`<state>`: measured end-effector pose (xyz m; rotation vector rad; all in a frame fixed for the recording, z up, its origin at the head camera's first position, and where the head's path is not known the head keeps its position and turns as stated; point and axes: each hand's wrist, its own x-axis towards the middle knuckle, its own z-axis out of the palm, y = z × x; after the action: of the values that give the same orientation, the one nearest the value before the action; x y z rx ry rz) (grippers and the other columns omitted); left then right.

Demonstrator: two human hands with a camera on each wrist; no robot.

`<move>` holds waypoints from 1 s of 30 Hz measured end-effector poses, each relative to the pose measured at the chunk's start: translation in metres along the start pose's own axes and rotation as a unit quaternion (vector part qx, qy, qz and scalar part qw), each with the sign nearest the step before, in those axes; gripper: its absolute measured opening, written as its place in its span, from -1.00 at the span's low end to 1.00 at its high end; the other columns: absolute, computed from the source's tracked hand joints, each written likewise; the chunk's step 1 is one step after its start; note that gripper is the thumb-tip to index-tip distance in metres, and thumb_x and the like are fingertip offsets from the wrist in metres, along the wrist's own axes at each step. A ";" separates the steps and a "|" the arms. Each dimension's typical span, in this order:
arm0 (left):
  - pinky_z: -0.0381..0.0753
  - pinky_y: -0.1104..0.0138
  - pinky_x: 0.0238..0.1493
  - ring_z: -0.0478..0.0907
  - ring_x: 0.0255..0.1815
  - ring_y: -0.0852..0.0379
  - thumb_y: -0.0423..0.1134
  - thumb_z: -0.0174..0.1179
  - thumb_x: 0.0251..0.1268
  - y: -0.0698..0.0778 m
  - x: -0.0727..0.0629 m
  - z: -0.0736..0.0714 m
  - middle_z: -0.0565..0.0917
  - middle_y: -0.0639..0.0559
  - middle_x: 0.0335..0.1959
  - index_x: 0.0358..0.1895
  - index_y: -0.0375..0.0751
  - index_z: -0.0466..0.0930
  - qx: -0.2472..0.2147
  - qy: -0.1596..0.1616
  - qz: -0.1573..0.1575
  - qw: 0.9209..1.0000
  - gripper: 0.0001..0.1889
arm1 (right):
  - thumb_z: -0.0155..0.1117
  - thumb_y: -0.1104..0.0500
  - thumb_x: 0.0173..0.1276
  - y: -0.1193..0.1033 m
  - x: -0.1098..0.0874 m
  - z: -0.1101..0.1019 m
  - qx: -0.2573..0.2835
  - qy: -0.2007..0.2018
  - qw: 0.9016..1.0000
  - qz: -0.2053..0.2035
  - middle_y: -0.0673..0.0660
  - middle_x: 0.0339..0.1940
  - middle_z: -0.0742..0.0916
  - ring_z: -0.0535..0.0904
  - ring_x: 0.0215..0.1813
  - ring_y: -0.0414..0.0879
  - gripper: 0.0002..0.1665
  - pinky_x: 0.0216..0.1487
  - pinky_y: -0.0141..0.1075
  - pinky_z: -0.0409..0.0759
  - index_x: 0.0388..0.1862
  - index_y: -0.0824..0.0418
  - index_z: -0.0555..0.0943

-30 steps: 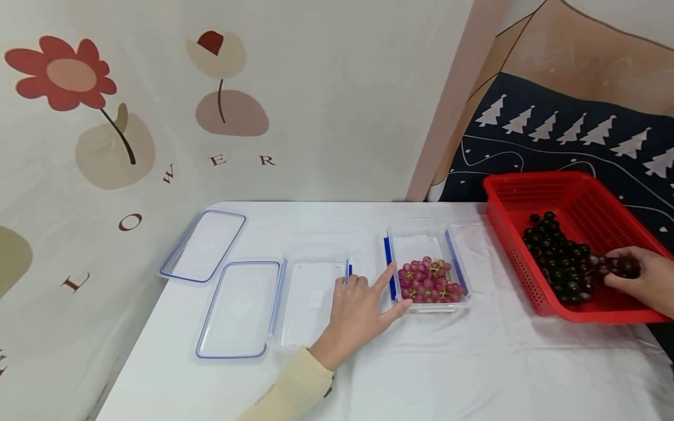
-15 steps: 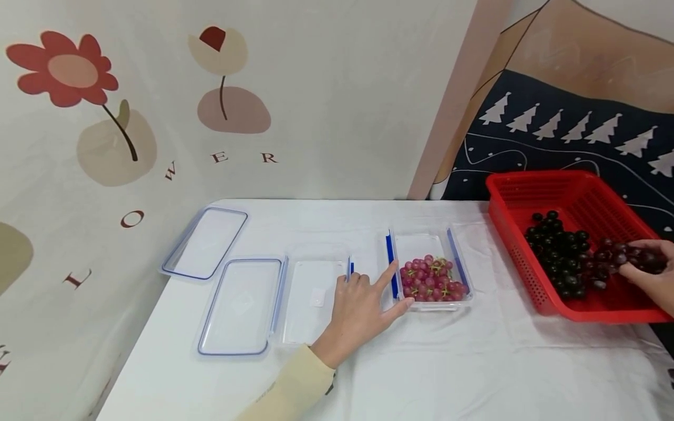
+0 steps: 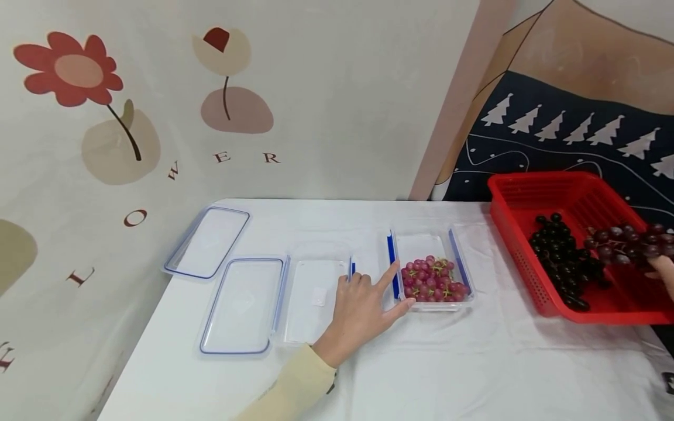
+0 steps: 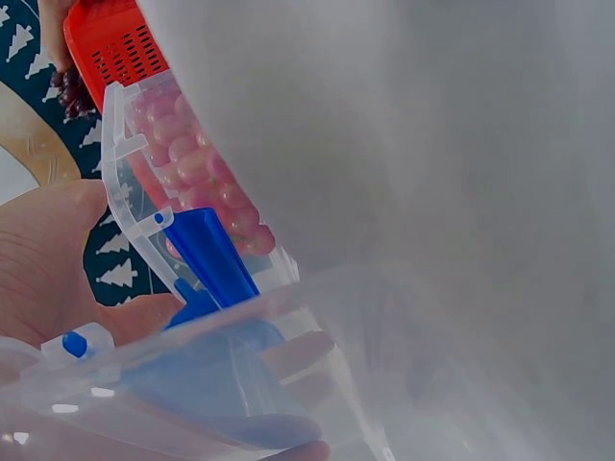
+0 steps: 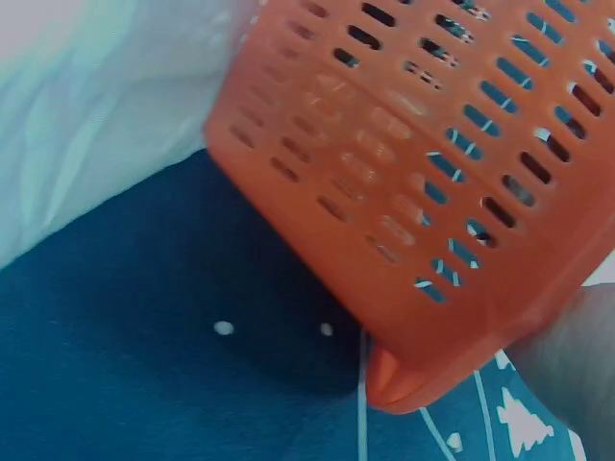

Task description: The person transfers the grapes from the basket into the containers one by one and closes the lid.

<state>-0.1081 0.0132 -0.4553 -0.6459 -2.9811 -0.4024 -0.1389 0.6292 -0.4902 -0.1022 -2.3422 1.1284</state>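
At the slotted plastic basket (image 3: 518,257), the right hand (image 3: 665,273) holds round grapes (image 3: 626,243).

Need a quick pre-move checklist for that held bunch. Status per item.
1. Right hand holds dark red grapes: ok.
2. Dark red grapes separate from black grapes: cannot tell; they meet in the head view.
3. Pink grapes' container uncovered: ok, bare floor behind the pink grapes.
4. Grape-free container uncovered: ok.
5. Left hand away from grape-free container: not ok, overlaps its right side in the head view.
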 end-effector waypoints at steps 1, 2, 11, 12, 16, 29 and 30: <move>0.47 -0.20 0.23 0.63 0.09 -0.13 0.55 -0.01 0.53 0.000 0.000 0.000 0.77 -0.18 -0.10 0.77 0.24 0.21 0.000 -0.002 0.000 1.000 -0.11 | 0.08 0.29 0.66 -0.004 -0.001 0.001 0.015 0.001 1.000 -0.004 -0.56 -0.08 0.52 0.46 -0.21 -0.76 -0.43 -0.40 -0.74 0.44 0.42 -0.31 0.50; 0.46 -0.20 0.23 0.63 0.09 -0.14 0.56 -0.01 0.53 0.000 0.000 0.001 0.77 -0.18 -0.09 0.77 0.24 0.21 -0.001 -0.002 -0.001 1.000 -0.11 | 0.08 0.32 0.65 -0.016 -0.002 0.003 0.043 0.004 0.999 0.005 -0.51 -0.07 0.54 0.50 -0.22 -0.73 -0.44 -0.38 -0.73 0.47 0.40 -0.24 0.51; 0.46 -0.20 0.21 0.63 0.09 -0.15 0.55 -0.02 0.54 0.001 -0.002 0.002 0.77 -0.19 -0.09 0.77 0.22 0.22 -0.002 0.004 0.004 1.000 -0.11 | 0.18 0.44 0.53 -0.157 -0.031 0.042 0.056 0.073 0.989 0.117 -0.33 -0.14 0.58 0.55 -0.29 -0.57 -0.44 -0.30 -0.73 0.51 0.09 -0.29 0.51; 0.47 -0.20 0.21 0.64 0.09 -0.15 0.55 -0.03 0.54 0.001 -0.002 0.002 0.77 -0.19 -0.09 0.77 0.21 0.22 0.000 0.006 0.005 1.000 -0.11 | 0.20 0.41 0.54 -0.163 -0.034 0.045 0.041 0.062 0.990 0.118 -0.33 -0.13 0.56 0.55 -0.28 -0.57 -0.44 -0.29 -0.72 0.51 0.11 -0.30 0.48; 0.47 -0.20 0.21 0.64 0.08 -0.14 0.55 -0.02 0.55 0.001 -0.002 0.002 0.77 -0.19 -0.10 0.77 0.22 0.21 0.001 0.007 0.005 1.000 -0.12 | 0.23 0.28 0.61 -0.176 -0.041 0.054 -0.009 0.011 0.993 0.120 -0.34 -0.11 0.52 0.54 -0.30 -0.58 -0.53 -0.27 -0.71 0.50 0.27 -0.24 0.46; 0.48 -0.19 0.22 0.64 0.10 -0.15 0.56 -0.03 0.54 0.001 0.000 0.003 0.78 -0.19 -0.04 0.77 0.23 0.21 0.007 0.004 0.004 1.000 -0.11 | 0.28 0.32 0.55 -0.195 -0.042 0.083 -0.019 0.013 0.994 0.105 -0.38 -0.11 0.55 0.54 -0.26 -0.54 -0.57 -0.29 -0.70 0.52 0.28 -0.07 0.58; 0.48 -0.20 0.22 0.64 0.11 -0.15 0.56 -0.03 0.54 0.001 0.000 0.003 0.78 -0.19 -0.03 0.77 0.23 0.21 0.007 0.004 0.003 1.000 -0.11 | 0.28 0.32 0.54 -0.197 -0.042 0.085 -0.010 0.011 0.994 0.106 -0.37 -0.10 0.55 0.55 -0.24 -0.53 -0.57 -0.29 -0.70 0.53 0.27 -0.07 0.58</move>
<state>-0.1075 0.0146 -0.4580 -0.6511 -2.9717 -0.3817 -0.1145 0.4296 -0.4051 -0.3779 -2.3654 1.1958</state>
